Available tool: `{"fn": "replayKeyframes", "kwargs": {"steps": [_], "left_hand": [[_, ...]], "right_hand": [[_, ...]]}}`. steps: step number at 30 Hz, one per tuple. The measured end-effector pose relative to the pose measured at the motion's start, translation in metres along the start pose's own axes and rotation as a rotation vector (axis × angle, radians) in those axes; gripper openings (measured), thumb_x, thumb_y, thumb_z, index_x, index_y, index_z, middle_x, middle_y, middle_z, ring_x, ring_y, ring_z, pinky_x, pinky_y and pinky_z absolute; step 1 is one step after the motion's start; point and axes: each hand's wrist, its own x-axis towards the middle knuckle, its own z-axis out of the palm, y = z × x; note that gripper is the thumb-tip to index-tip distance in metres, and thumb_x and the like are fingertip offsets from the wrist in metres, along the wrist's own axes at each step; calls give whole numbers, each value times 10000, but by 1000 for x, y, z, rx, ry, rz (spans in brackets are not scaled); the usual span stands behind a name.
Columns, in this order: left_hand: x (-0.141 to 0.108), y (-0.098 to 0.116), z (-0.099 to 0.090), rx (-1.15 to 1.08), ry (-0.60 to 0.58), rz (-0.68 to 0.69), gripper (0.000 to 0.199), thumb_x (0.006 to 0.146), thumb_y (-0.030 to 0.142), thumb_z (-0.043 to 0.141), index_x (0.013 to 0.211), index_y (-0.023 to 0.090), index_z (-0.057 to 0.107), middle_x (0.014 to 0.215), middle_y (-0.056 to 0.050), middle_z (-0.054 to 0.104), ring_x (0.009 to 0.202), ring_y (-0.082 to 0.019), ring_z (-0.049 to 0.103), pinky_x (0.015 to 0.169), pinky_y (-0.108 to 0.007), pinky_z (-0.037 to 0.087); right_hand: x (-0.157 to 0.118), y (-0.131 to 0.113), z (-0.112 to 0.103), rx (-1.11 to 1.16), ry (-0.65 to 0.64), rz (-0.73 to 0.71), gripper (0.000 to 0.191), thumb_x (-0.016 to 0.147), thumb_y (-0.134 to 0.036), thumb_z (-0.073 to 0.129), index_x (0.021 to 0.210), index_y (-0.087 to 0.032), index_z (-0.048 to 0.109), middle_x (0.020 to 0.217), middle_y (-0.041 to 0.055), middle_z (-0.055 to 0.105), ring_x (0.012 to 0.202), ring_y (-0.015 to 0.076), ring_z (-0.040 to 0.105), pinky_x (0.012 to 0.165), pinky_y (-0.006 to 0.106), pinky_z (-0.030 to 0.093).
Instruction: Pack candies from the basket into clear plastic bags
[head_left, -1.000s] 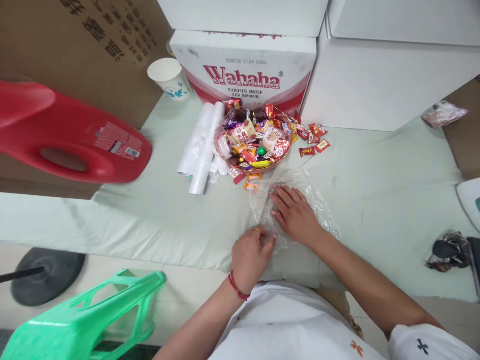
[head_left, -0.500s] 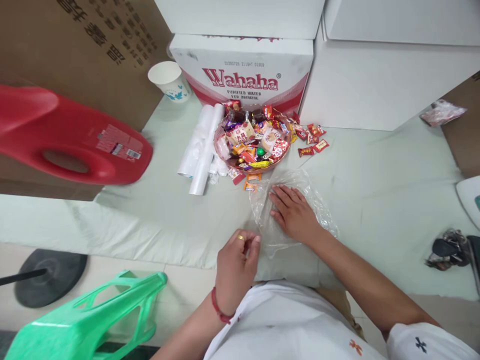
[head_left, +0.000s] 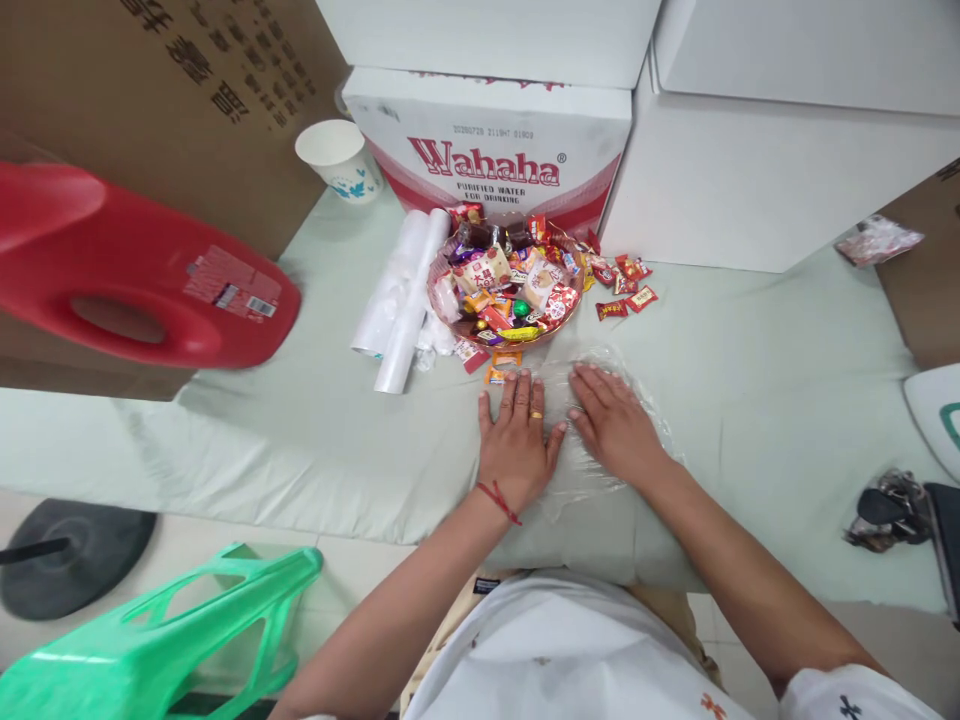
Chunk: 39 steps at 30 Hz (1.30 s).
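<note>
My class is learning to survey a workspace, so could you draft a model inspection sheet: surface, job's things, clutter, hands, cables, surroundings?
Surface: pale green cloth, creased in places.
Job's things: thin clear plastic, crinkled, lying on the cloth under the hands.
Clutter: bowl heaped with wrapped sweets, loose sweets beside it, white rolls, paper cup, red jug, keys.
Hands: left hand and right hand both palm down, fingers extended, no closed grip.
Cables: nothing seen.
Surroundings: Wahaha water carton, white boxes, brown carton, green stool.
</note>
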Motion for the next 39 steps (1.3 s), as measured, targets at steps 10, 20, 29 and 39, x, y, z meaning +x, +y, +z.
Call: {"fn": "replayKeyframes", "kwargs": {"steps": [10, 20, 29, 39], "left_hand": [[1, 2, -1, 47, -32, 3, 868, 978, 687, 422, 1638, 134, 307, 1722, -210, 199, 1609, -402, 138, 1203, -794, -19], [0, 1, -3, 32, -29, 13, 818, 986, 667, 420, 1638, 186, 314, 1721, -183, 237, 1609, -392, 151, 1211, -790, -6], [0, 1, -4, 25, -49, 32, 764, 1013, 632, 384, 1636, 194, 319, 1731, -157, 214, 1613, -364, 150, 1204, -800, -40], [0, 1, -4, 59, -56, 25, 748, 1024, 623, 347, 1638, 196, 319, 1739, -133, 185, 1619, -351, 134, 1214, -788, -35]], "right_hand": [[26, 89, -40, 43, 238, 272, 436, 991, -413, 509, 1275, -133, 686, 1276, 199, 687, 1231, 356, 568, 1063, 569, 449], [92, 76, -67, 787, -247, 297, 372, 752, -540, 776, 817, -184, 692, 764, 27, 692, 656, 146, 553, 640, 291, 448], [86, 92, -80, 1095, -230, 609, 523, 512, -509, 970, 763, -171, 661, 617, -29, 606, 455, 43, 326, 420, 222, 179], [80, 106, -84, 1154, -136, 651, 487, 560, -471, 976, 779, -169, 664, 672, -1, 612, 483, 41, 300, 434, 228, 177]]}}
